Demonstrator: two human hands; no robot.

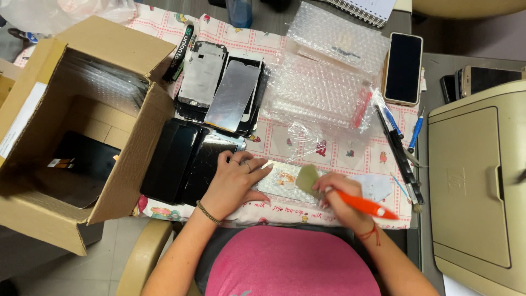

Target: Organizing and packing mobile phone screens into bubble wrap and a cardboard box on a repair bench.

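Orange-handled tool [361,206] in right hand [339,200] points lower right.

Pink top [293,263], arms bare. Left hand [233,181]: rings on two fingers, beaded bracelet [208,212] at wrist. Right hand [342,200]: thin red cord [371,234] tied at wrist.

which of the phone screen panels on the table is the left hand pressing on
The clear panel lying flat at the table's front edge, under the left hand. The dark screens lie stacked beside it, and the silvery ones sit farther back, untouched.
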